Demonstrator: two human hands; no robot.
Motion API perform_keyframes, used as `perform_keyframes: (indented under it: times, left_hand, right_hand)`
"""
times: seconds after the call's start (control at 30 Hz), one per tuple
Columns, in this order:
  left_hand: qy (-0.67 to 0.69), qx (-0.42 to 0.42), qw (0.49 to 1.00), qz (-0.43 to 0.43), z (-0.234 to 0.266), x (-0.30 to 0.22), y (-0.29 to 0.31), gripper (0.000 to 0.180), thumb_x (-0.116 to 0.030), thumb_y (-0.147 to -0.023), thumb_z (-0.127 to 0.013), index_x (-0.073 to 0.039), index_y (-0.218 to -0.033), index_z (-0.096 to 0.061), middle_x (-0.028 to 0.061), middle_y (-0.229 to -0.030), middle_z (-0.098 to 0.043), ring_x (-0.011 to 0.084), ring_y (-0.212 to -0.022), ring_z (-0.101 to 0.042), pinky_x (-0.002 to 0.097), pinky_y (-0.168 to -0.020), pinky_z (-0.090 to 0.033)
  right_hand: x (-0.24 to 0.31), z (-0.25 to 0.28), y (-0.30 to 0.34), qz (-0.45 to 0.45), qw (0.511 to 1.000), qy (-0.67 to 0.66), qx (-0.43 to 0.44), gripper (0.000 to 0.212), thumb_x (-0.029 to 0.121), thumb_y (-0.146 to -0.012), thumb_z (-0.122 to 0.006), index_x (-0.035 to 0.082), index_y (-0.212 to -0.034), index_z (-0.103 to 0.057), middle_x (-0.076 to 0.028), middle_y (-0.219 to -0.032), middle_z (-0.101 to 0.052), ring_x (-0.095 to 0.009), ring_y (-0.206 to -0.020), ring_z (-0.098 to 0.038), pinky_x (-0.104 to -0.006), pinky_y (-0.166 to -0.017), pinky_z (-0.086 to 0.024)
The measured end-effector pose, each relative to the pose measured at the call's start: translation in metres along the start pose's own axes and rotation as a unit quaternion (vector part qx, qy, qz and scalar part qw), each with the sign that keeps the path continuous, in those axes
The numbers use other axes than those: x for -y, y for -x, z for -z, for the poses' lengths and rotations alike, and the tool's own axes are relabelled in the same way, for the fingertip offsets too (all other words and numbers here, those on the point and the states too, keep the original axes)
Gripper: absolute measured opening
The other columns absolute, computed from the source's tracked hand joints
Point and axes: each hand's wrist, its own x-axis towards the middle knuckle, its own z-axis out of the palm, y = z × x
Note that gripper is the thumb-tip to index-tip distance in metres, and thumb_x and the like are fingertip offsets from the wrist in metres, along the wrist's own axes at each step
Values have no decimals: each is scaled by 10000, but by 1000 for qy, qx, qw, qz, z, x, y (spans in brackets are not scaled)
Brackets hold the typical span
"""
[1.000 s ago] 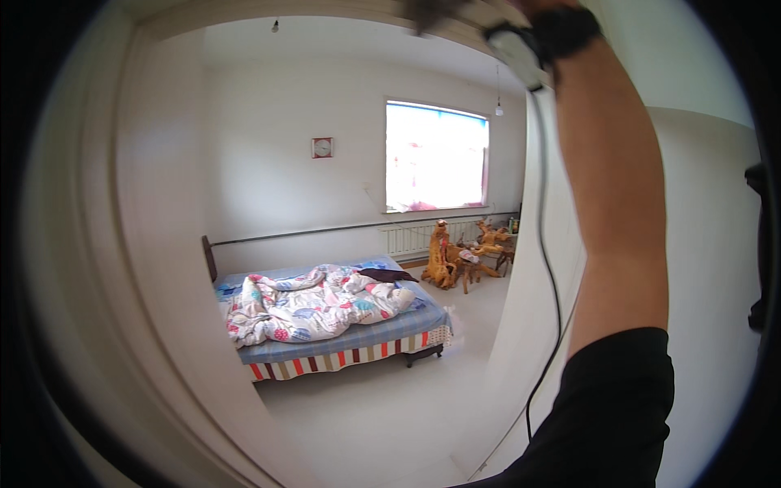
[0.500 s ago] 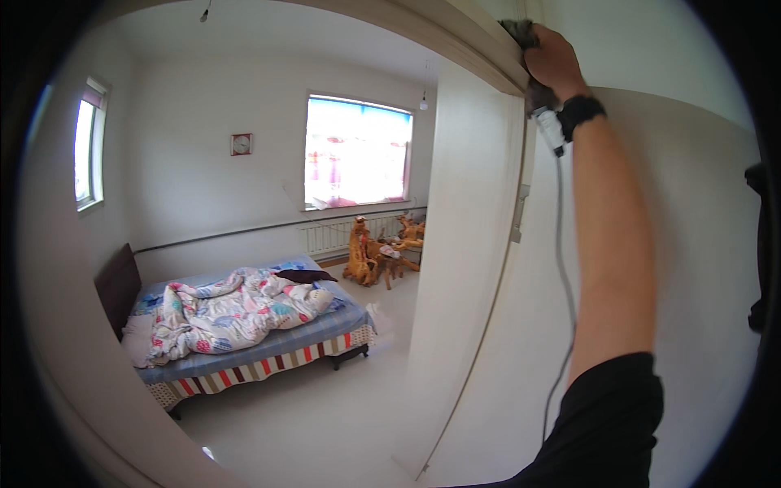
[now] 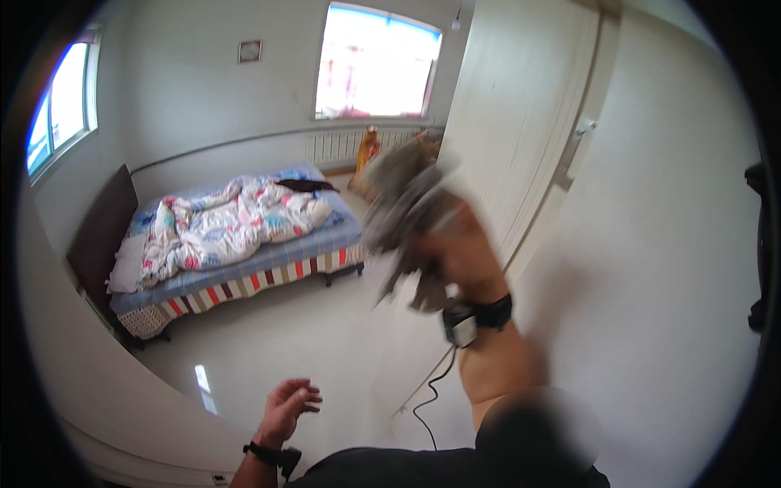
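Half a second back the right hand was raised high near the top of the door frame; now the right hand (image 3: 443,244) has come down to the middle of the view, smeared by motion, with a grey, ragged bundle that looks like a cloth or duster (image 3: 403,203) bunched at its upper left, about ten o'clock from the palm. Its fingers seem closed round that bundle, though the blur makes the exact hold hard to read. The bundle's long axis runs roughly from two o'clock down to seven o'clock, with a darker strip trailing below the hand. A black wrist strap with a small pale box (image 3: 476,319) sits on that forearm, and a thin dark cable (image 3: 431,390) hangs from it toward six o'clock. The left hand (image 3: 286,409) is low, at about seven o'clock from the right one and well apart from it, fingers spread and loosely curled, holding nothing; the right hand is plainly the one on the bundle. Behind, at ten o'clock, a bed (image 3: 236,244) with a crumpled patterned quilt (image 3: 232,220) stands on a pale floor, a bright window (image 3: 376,61) at twelve o'clock. A white door (image 3: 521,106) stands at one o'clock, close behind the bundle, with plain wall beyond it.
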Motion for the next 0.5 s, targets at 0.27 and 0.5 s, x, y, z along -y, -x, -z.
perform_keyframes:
  times: [0.27,0.5]
  left_hand:
    - [117,203,972,29,-16,-30,-68,569,-483,-1178,-367,-95,-1584,-461,110,-1444,-643,278,-1293,-661,485,-1062,-582]
    - [269,127,949,109,35,-28,-164,617,-495,-1180,-380,-73,-1625,-447,130,-1642,-501,259,-1513,-479,479,-1281,-359]
  right_hand:
    - [-247,-88,34,-44,952,258,160,532,89,-814,-678,26,-1340,-632,-255,-1249,-642,-467,-1140,-660,-490,-1039,-539]
    - [-351,-99,35,61,891,449,-15,685,79,-892,-791,72,-1543,-578,-230,-1577,-528,-434,-1401,-561,-505,-1141,-492]
